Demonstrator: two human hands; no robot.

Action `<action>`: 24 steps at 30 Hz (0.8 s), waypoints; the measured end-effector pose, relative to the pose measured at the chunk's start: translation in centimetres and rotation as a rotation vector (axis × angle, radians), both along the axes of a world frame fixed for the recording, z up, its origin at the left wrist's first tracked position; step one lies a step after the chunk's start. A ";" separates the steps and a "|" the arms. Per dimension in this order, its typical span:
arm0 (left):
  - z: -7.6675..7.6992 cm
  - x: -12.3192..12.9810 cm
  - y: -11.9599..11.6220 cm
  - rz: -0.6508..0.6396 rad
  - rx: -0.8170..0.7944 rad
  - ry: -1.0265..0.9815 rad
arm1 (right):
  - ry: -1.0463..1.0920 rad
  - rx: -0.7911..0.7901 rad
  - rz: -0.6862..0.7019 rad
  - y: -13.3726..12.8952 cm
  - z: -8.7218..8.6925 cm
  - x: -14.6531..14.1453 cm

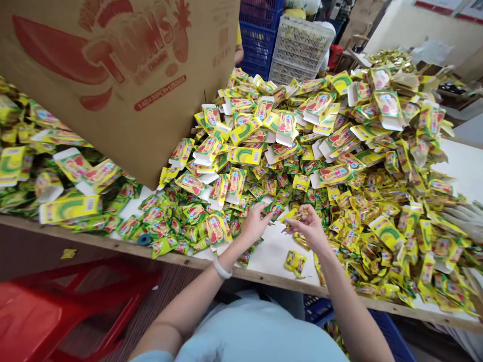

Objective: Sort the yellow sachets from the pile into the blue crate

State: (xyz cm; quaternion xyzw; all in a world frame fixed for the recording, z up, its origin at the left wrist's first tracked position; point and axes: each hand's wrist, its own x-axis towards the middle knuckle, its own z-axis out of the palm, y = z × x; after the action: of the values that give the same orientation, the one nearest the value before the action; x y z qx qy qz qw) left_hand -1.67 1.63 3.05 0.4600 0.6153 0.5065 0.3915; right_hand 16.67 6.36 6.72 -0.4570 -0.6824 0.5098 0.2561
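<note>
My left hand [257, 222] is at the table's middle, its fingers curled at a green wrapped packet [274, 210]. Just to the right, my right hand [307, 226] pinches a yellow wrapped packet [291, 215] with thumb and fingers. Green packets [192, 213] lie heaped left of my hands, yellow packets [349, 216] to the right. Small open cartons [245, 155] with yellow and green print are piled behind them. One yellow packet [295, 262] lies alone on the white tabletop [268, 256] near the front edge.
A large cardboard box [124, 100] stands at the back left. Behind the table are a blue crate [260, 37], a pale crate [302, 42] and part of a person's arm [239, 53]. A gloved hand [462, 218] shows at the far right. A red chair [71, 311] stands lower left.
</note>
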 end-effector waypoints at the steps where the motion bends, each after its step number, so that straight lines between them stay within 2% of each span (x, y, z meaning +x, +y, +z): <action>1: 0.0 0.6 -0.6 -0.041 -0.011 -0.067 | 0.159 -0.083 -0.033 -0.8 0.2 -0.1; 3: 0.4 1.5 -1.7 -0.111 -0.025 -0.176 | 0.393 -0.201 -0.092 -2.2 0.5 -0.4; 4: 0.8 1.9 -2.2 -0.121 -0.024 -0.205 | 0.432 -0.221 -0.110 -2.6 0.6 -0.5; 9: 2.3 3.5 -4.4 -0.145 -0.035 -0.263 | 0.426 -0.215 -0.141 -3.7 0.4 0.6; 14: 1.9 4.6 -5.9 -0.188 -0.067 -0.228 | 0.393 -0.198 -0.116 -5.0 -1.8 1.9; 18: 1.7 5.0 -7.5 -0.173 -0.107 -0.091 | 0.398 -0.071 -0.262 -7.1 -4.1 1.4; 20: 2.0 5.1 -8.6 -0.151 -0.103 0.024 | 0.423 -0.091 -0.299 -8.1 -5.0 1.1; 22: 2.4 5.2 -9.8 -0.162 -0.077 0.157 | 0.471 -0.201 -0.213 -8.7 -5.5 1.0; 24: 2.5 5.0 -10.8 -0.217 -0.051 0.273 | 0.512 -0.337 0.010 -8.9 -5.5 1.2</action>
State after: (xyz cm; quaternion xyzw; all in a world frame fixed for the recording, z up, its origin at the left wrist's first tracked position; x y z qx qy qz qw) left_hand 3.37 -9.15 5.59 0.5783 0.6221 0.3783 0.3681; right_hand 17.85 -2.50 1.22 -0.3463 -0.5036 0.7157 0.3378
